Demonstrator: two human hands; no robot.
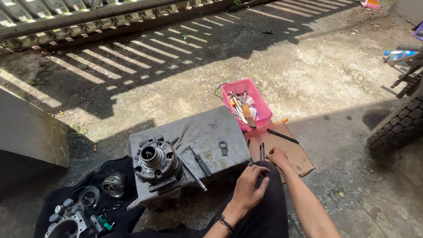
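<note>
flattened brown cardboard sheet [288,152] on ground, beside pink basket [246,103]

The left hand [250,187] rested on the person's knee, fingers curled. The right hand [277,157] reached to thin dark rods [261,151] on the cardboard sheet [295,154]. An engine part [155,161] and screwdriver [200,161] lay on the grey worktop [202,128], beside a pink tool tray [246,105].

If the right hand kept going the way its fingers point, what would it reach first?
Probably the thin dark rods lying on the cardboard sheet, just ahead of the right hand. Depth is unclear from this view, and it may already be touching them.
</note>
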